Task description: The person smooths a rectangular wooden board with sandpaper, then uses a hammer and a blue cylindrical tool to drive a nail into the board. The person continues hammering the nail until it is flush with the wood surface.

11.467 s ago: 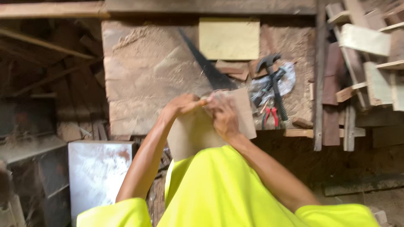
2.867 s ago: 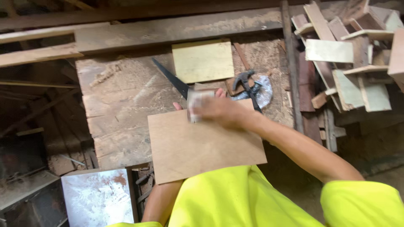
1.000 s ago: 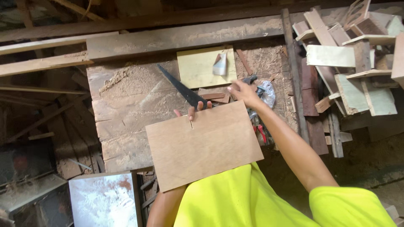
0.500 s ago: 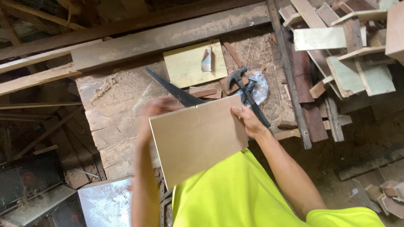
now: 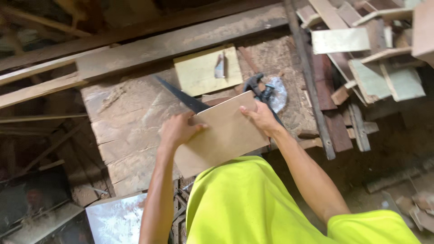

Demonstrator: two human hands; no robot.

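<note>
Right now both hands hold a flat brown board (image 5: 224, 135) tilted over the lap, above the near edge of the rough wooden counter (image 5: 131, 122). The left hand (image 5: 177, 130) grips the board's left edge, thumb lying on the top face and the other fingers curled under it. The right hand (image 5: 261, 118) clasps the board's far right corner, fingers wrapped over the edge. The board hides part of the counter and covers the near end of a dark saw blade (image 5: 178, 94), which lies slanting across the counter just beyond the left hand. Farther back on the counter rests a pale yellowish square panel (image 5: 199, 74) with a small grey scrap (image 5: 220, 68) on it. Just beyond the right hand lie dark tools (image 5: 257, 86) on a crumpled clear plastic bag (image 5: 276, 92). To the right stands a stack of loose wood offcuts (image 5: 361, 54), some painted pale green. The person wears bright yellow clothing (image 5: 253, 203). Low on the left sits a shiny metal sheet (image 5: 115, 221).
</note>
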